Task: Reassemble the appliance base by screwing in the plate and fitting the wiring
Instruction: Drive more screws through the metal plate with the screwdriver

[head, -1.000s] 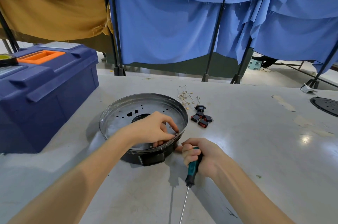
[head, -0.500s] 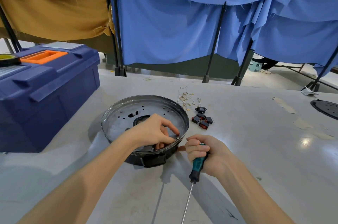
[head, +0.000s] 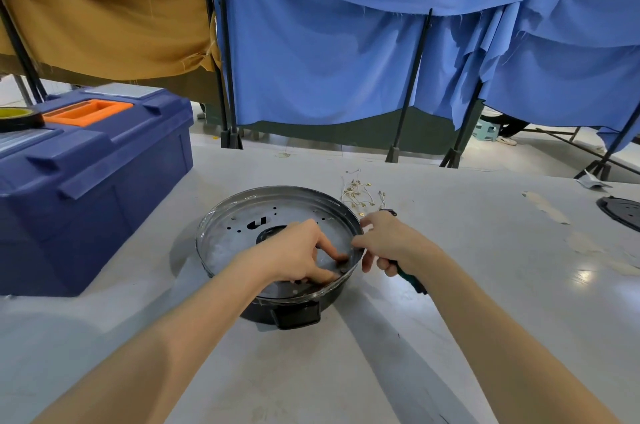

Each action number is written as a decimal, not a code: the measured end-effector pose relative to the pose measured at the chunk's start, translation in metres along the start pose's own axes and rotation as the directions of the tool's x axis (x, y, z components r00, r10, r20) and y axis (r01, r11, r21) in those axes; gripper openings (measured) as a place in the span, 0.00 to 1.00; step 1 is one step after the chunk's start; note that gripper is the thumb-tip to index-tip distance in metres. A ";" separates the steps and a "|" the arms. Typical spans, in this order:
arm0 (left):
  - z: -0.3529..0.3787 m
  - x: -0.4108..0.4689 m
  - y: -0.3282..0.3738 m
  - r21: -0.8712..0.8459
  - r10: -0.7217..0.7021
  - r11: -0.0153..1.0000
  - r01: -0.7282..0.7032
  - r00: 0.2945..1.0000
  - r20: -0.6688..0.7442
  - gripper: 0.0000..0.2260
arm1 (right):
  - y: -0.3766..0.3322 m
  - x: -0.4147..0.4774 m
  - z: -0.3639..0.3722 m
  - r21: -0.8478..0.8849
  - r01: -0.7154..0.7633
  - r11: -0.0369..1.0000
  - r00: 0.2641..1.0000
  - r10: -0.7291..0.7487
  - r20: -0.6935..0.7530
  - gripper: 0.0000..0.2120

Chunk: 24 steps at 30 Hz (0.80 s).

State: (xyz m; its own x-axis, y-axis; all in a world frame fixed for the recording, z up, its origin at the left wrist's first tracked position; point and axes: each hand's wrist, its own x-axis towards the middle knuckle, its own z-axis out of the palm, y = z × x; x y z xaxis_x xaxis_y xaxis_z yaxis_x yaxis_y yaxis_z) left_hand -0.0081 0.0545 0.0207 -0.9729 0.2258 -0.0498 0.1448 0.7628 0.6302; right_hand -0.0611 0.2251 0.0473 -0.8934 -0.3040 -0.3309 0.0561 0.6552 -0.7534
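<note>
Right hand (head: pixel 388 243) has climbed to the base (head: pixel 294 314) rim, gripping screwdriver (head: pixel 410 280), handle pointing back toward me. Left hand (head: pixel 298 254) fingertips on plate (head: pixel 235 236) just left of it; whether pinching, cannot tell.

Your plate (head: pixel 242 233) is silvery grey, dotted with small dark holes, and the appliance base (head: pixel 294 314) is black. Your screwdriver (head: pixel 411 280) shows a teal handle with black. The wires (head: pixel 356 193) are pale with brassy ends. Your table (head: pixel 450 268) is light grey with paler patches. The toolbox (head: pixel 104 181) is dark blue with an orange handle (head: pixel 88 111); one hanging cloth (head: pixel 329 53) is plain blue, the other cloth (head: pixel 104 15) mustard
</note>
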 end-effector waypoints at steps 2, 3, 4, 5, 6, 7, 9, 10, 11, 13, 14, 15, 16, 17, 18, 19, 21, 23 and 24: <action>0.000 0.001 -0.001 0.056 0.030 0.998 -0.030 1.000 0.000 0.12 | -0.001 0.006 0.005 -0.077 0.045 0.996 0.999 -0.044 0.010 0.17; 0.001 0.001 0.000 0.080 0.048 0.996 -0.048 0.999 0.003 0.12 | -0.001 0.009 0.006 -0.080 0.060 0.995 0.998 -0.059 0.018 0.17; 0.002 0.000 0.001 0.099 0.068 0.993 -0.069 0.998 0.012 0.12 | 0.000 0.010 0.005 -0.078 0.070 0.994 0.997 -0.069 0.026 0.17; 0.004 -0.001 0.003 0.105 0.085 0.991 -0.087 0.996 0.027 0.12 | 0.001 0.011 0.005 -0.077 0.081 0.994 0.996 -0.079 0.034 0.17; 0.006 -0.003 0.005 0.101 0.100 0.989 -0.105 0.994 0.046 0.11 | 0.002 0.011 0.005 -0.083 0.093 0.992 0.995 -0.089 0.043 0.17; 0.008 -0.004 0.007 0.093 0.112 0.989 -0.118 0.992 0.064 0.10 | 0.003 0.010 0.004 -0.097 0.105 0.990 0.994 -0.100 0.051 0.17; 0.011 -0.006 0.014 0.095 0.127 0.986 -0.136 0.987 0.096 0.08 | 0.006 0.006 0.004 -0.135 0.130 0.982 0.990 -0.122 0.066 0.18; 0.011 -0.006 0.017 0.106 0.134 0.984 -0.146 0.985 0.112 0.10 | 0.008 0.004 0.003 -0.153 0.139 0.978 0.989 -0.129 0.074 0.18; 0.012 -0.007 0.022 0.124 0.137 0.980 -0.154 0.982 0.131 0.12 | 0.010 0.002 0.002 -0.165 0.146 0.975 0.988 -0.133 0.084 0.18; 0.013 -0.008 0.031 0.178 0.149 0.968 -0.178 0.975 0.163 0.15 | 0.013 -0.002 -0.002 -0.172 0.148 0.974 0.985 -0.129 0.117 0.15; 0.014 -0.008 0.036 0.214 0.159 0.957 -0.193 0.973 0.166 0.15 | 0.015 -0.004 -0.004 -0.172 0.149 0.974 0.982 -0.125 0.139 0.14; 0.016 -0.009 0.042 0.241 0.164 0.950 -0.199 0.974 0.159 0.19 | 0.016 -0.007 -0.006 -0.172 0.153 0.973 0.979 -0.125 0.163 0.13; 0.017 -0.010 0.046 0.260 0.168 0.944 -0.202 0.975 0.148 0.23 | 0.016 -0.009 -0.008 -0.174 0.159 0.972 0.974 -0.126 0.186 0.13; 0.019 -0.011 0.050 0.276 0.172 0.939 -0.203 0.976 0.133 0.25 | 0.017 -0.011 -0.010 -0.179 0.167 0.970 0.969 -0.128 0.211 0.14; 0.022 -0.012 0.052 0.307 0.181 0.929 -0.208 0.977 0.114 0.26 | 0.017 -0.012 -0.011 -0.182 0.176 0.967 0.963 -0.131 0.234 0.14; 0.024 -0.013 0.054 0.350 0.193 0.912 -0.214 0.977 0.094 0.26 | 0.017 -0.013 -0.012 -0.183 0.183 0.966 0.958 -0.133 0.255 0.13; 0.030 -0.016 0.055 0.427 0.229 0.874 -0.231 0.972 0.057 0.25 | 0.017 -0.015 -0.014 -0.188 0.187 0.964 0.946 -0.125 0.299 0.12; 0.033 -0.017 0.053 0.464 0.247 0.854 -0.235 0.968 0.037 0.26 | 0.016 -0.015 -0.017 -0.200 0.180 0.963 0.940 -0.109 0.324 0.09; 0.034 -0.017 0.052 0.466 0.249 0.853 -0.233 0.968 0.027 0.27 | 0.015 -0.017 -0.019 -0.220 0.179 0.959 0.943 -0.104 0.316 0.06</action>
State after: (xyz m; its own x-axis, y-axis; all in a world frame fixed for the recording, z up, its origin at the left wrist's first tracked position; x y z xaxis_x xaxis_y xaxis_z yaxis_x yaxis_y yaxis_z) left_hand 0.0217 0.1106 0.0282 -0.9007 0.4254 0.0876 0.4344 0.8809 0.1882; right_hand -0.0537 0.2533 0.0521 -0.7078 -0.5728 -0.4134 -0.2041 0.7261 -0.6566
